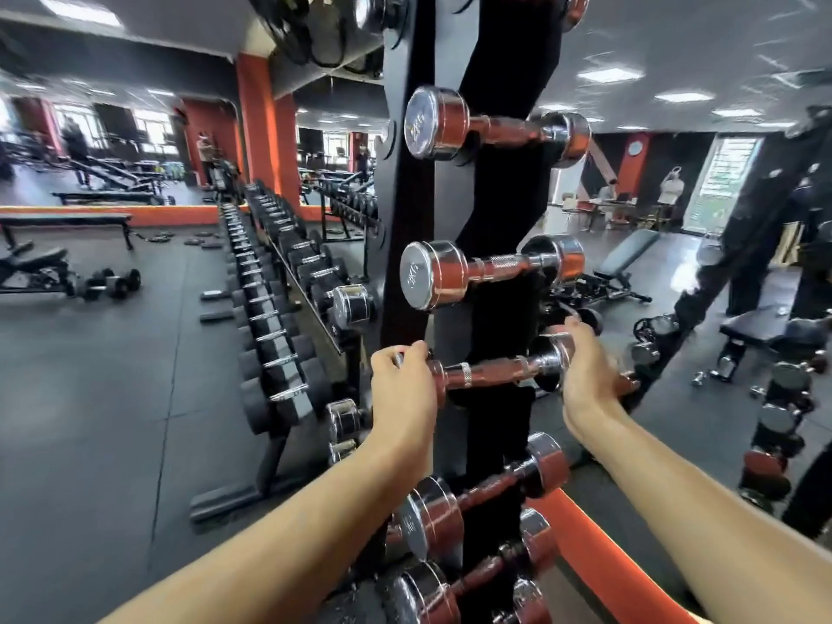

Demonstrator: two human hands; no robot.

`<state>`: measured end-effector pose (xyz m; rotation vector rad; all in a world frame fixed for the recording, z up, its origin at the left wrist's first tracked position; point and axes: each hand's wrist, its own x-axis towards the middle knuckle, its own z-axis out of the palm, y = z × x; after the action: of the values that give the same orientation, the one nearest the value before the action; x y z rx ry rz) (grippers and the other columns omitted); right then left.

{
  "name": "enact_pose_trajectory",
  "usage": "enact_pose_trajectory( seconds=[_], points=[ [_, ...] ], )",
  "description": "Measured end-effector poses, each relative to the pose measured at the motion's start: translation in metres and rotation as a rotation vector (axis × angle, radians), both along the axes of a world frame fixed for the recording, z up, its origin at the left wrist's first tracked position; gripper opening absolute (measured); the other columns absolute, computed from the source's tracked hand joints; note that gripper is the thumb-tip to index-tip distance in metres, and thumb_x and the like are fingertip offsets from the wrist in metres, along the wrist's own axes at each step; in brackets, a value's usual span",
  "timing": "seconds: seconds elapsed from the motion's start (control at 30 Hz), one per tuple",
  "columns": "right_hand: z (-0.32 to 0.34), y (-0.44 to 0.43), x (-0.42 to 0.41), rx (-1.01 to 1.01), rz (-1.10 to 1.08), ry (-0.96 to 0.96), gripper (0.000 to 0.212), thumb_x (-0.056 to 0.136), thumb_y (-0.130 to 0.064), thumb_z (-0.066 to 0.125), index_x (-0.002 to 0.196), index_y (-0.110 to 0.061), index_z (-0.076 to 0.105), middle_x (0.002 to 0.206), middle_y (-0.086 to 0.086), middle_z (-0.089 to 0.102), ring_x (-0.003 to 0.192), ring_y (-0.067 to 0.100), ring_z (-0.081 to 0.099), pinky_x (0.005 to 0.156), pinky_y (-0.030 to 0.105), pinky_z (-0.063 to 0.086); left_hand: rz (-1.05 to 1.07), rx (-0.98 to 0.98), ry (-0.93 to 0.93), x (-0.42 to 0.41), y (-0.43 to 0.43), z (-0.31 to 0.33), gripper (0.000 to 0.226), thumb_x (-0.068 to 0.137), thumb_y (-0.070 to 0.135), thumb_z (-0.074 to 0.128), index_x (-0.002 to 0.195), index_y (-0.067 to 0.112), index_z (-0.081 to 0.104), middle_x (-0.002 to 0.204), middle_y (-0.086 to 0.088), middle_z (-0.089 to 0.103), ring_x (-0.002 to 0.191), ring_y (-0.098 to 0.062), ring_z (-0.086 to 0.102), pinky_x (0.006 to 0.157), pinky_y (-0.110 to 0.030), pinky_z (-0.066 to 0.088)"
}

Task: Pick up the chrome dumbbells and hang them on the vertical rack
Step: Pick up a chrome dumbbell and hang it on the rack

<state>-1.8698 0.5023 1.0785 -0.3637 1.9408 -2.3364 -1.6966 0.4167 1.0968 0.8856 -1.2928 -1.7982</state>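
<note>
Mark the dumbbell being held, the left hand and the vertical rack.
held dumbbell (490,369): head view, on the middle of its handle.
left hand (400,385): head view, on the back of the hand.
vertical rack (407,195): head view, on its black left upright.

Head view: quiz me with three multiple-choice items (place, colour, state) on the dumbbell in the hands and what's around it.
1. Where is the held dumbbell?
A. on the floor
B. at the rack, between hung dumbbells
C. on a bench

2. What colour are the dumbbell heads on the long rack at left?
A. red
B. black
C. white

3. How is the held dumbbell gripped?
A. by one hand only
B. both hands on the handle
C. one hand at each end

Key: 1 B, hung dumbbells sit above and below it. 2 B, every head there is black. 3 C, the left hand and right hand curl round opposite heads.
</note>
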Motion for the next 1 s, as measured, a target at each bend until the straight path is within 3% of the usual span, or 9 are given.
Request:
enact_pose_trajectory(
  seconds=[0.1, 0.2, 0.3, 0.4, 0.5, 0.57, 0.7, 0.8, 1.0],
  points=[
    [-0.015, -0.005, -0.012, 0.063, 0.019, -0.041, 0.026, 0.1, -0.042, 0.059, 0.081, -0.024, 0.063, 0.088, -0.004, 0.061, 0.082, 0.014, 0.055, 0.075, 0.034, 0.04, 0.021, -0.018, -0.079, -0.012, 0.0, -0.011, 0.03, 0.109, 0.032, 0.044, 0.123, 0.007, 0.052, 0.083, -0.001, 0.058, 0.067, -0.01, 0.049, 0.057, -0.02, 0.034],
    [-0.02, -0.009, -0.025, 0.13, 0.035, -0.016, 0.022, 0.101, -0.038, 0.059, 0.091, -0.021, 0.067, 0.094, 0.0, 0.064, 0.09, 0.019, 0.057, 0.084, 0.032, 0.04, 0.041, -0.074, -0.188, -0.017, 0.003, -0.021, 0.032, 0.111, 0.038, 0.037, 0.124, 0.012, 0.05, 0.086, 0.005, 0.055, 0.07, -0.006, 0.048, 0.057, -0.022, 0.033],
    [-0.02, -0.01, -0.037, 0.341, 0.087, 0.073, 0.03, 0.104, -0.037, 0.053, 0.092, -0.015, 0.069, 0.08, 0.001, 0.06, 0.081, 0.024, 0.055, 0.078, 0.034, 0.038, 0.067, -0.141, -0.246, -0.021, 0.006, -0.02, 0.034, 0.111, 0.044, 0.035, 0.123, 0.016, 0.05, 0.092, 0.005, 0.056, 0.075, -0.007, 0.053, 0.062, -0.024, 0.038],
    [-0.015, -0.009, -0.044, 0.472, 0.118, 0.126, 0.036, 0.108, -0.042, 0.047, 0.099, -0.013, 0.066, 0.091, 0.01, 0.062, 0.092, 0.03, 0.057, 0.082, 0.035, 0.037, 0.083, -0.172, -0.309, -0.022, 0.01, -0.014, 0.036, 0.109, 0.049, 0.039, 0.119, 0.018, 0.052, 0.106, 0.0, 0.064, 0.079, -0.009, 0.061, 0.071, -0.028, 0.05],
    [-0.012, -0.002, -0.043, 0.562, 0.128, 0.265, 0.041, 0.109, -0.044, 0.044, 0.105, -0.01, 0.066, 0.104, 0.017, 0.066, 0.107, 0.035, 0.061, 0.082, 0.036, 0.036, 0.139, -0.243, -0.287, -0.021, 0.019, -0.004, 0.022, 0.11, 0.039, 0.046, 0.118, 0.02, 0.053, 0.111, 0.001, 0.063, 0.078, -0.007, 0.061, 0.048, -0.016, 0.049],
    [-0.009, 0.003, -0.044, 0.52, 0.093, 0.383, 0.036, 0.108, -0.041, 0.049, 0.106, -0.01, 0.068, 0.102, 0.014, 0.07, 0.104, 0.036, 0.064, 0.077, 0.034, 0.036, 0.209, -0.281, -0.257, -0.02, 0.022, 0.004, 0.016, 0.109, 0.032, 0.05, 0.118, 0.02, 0.054, 0.108, 0.003, 0.064, 0.076, -0.009, 0.062, 0.044, -0.014, 0.048],
    [0.008, 0.006, -0.038, 0.261, 0.085, 0.518, 0.014, 0.104, -0.026, 0.059, 0.093, -0.02, 0.065, 0.086, 0.001, 0.067, 0.086, 0.024, 0.065, 0.071, 0.028, 0.039, 0.301, -0.313, -0.23, -0.018, 0.025, 0.02, 0.01, 0.106, 0.029, 0.053, 0.112, 0.027, 0.06, 0.108, 0.002, 0.068, 0.083, -0.02, 0.068, 0.066, -0.037, 0.062],
    [0.018, 0.01, -0.03, 0.118, 0.052, 0.621, 0.013, 0.101, -0.023, 0.062, 0.089, -0.021, 0.067, 0.08, -0.003, 0.068, 0.078, 0.018, 0.065, 0.064, 0.012, 0.041, 0.357, -0.389, -0.206, -0.014, 0.029, 0.026, 0.011, 0.105, 0.024, 0.054, 0.104, 0.027, 0.064, 0.096, 0.003, 0.068, 0.075, -0.014, 0.06, 0.064, -0.031, 0.051],
    [0.037, 0.015, -0.021, -0.239, -0.012, 0.874, 0.026, 0.097, -0.024, 0.056, 0.084, -0.005, 0.068, 0.081, -0.003, 0.064, 0.078, 0.019, 0.062, 0.073, 0.028, 0.049, 0.429, -0.436, -0.117, -0.004, 0.041, 0.035, 0.014, 0.102, 0.02, 0.058, 0.098, 0.024, 0.071, 0.095, 0.003, 0.072, 0.087, -0.015, 0.066, 0.073, -0.026, 0.051]
  ],
)
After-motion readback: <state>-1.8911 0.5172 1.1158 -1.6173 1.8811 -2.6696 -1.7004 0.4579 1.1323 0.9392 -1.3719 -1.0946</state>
